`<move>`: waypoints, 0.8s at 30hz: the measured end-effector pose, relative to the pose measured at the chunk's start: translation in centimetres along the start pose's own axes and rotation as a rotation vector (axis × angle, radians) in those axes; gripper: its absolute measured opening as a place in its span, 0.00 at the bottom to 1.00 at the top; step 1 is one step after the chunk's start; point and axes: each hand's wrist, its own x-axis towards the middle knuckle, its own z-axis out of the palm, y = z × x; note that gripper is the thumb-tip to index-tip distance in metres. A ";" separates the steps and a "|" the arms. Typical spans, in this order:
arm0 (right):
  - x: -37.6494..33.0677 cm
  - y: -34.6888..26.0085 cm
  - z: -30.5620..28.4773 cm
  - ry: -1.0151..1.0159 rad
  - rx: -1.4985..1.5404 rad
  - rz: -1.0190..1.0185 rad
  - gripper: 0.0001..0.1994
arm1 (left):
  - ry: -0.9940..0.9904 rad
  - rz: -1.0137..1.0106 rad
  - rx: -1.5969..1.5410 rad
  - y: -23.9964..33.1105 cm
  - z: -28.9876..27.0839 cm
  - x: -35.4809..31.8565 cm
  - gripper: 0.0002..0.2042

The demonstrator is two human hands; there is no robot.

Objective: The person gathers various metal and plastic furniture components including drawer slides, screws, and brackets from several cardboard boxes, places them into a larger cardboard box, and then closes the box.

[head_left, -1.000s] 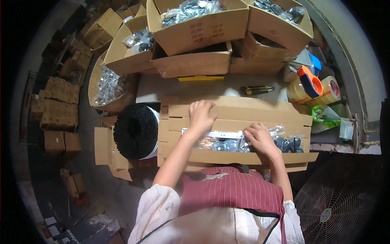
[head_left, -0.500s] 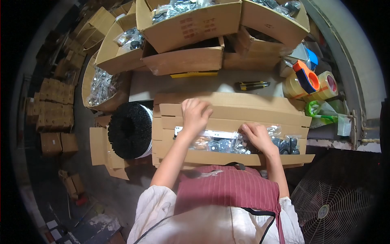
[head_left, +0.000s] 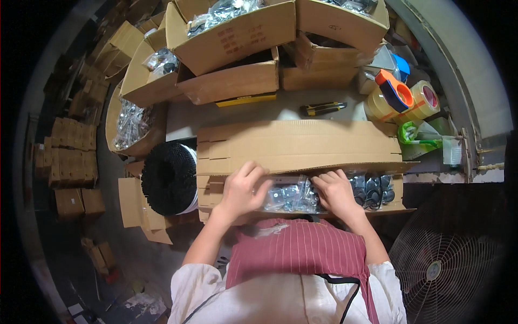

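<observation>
A long cardboard box [head_left: 302, 141] lies in front of me, its far side folded over toward me. Under the folded edge lie clear plastic bags of hardware [head_left: 291, 197] and black round parts [head_left: 372, 189]. My left hand [head_left: 244, 189] is at the flap's near edge, fingers over it and thumb below, closed on the cardboard. Over the bags, my right hand [head_left: 337, 191] has its fingers curled near the same edge; what they hold, if anything, is hidden. A white strip inside the box is mostly covered by the flap.
Beyond the box lies a yellow-black utility knife [head_left: 324, 109]. Tape rolls [head_left: 421, 105] with an orange-blue dispenser [head_left: 396, 92] stand at right. Open cartons of bagged parts [head_left: 232, 46] line the back. A bundle of black tubes [head_left: 167, 178] stands at left, a caged fan [head_left: 434, 270] at lower right.
The far side of the box has folded over toward me, covering the white strip. My left hand has come nearer and lower; my right hand has shifted slightly left. The view has shifted somewhat.
</observation>
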 end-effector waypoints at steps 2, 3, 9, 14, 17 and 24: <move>-0.2 -0.7 -1.1 0.018 -0.050 -0.021 0.13 | 0.006 0.098 0.057 -0.2 -0.2 -0.3 0.15; -0.3 -1.0 -2.0 0.142 -0.121 -0.116 0.16 | 0.014 0.193 0.113 -0.2 -0.3 -0.7 0.19; -0.7 -2.1 -6.3 0.283 -0.291 0.059 0.28 | -0.186 0.266 0.252 0.2 -1.6 -2.4 0.39; -5.2 0.7 -5.8 0.027 -0.238 0.171 0.39 | -0.337 0.275 0.379 0.0 -1.5 -3.9 0.48; -8.4 -0.5 -5.1 -0.079 -0.196 0.180 0.44 | -0.327 0.306 0.434 -0.8 -0.4 -5.5 0.44; -5.6 2.1 -0.9 0.179 -0.375 0.166 0.37 | -0.007 0.302 0.477 -2.9 3.8 -3.4 0.34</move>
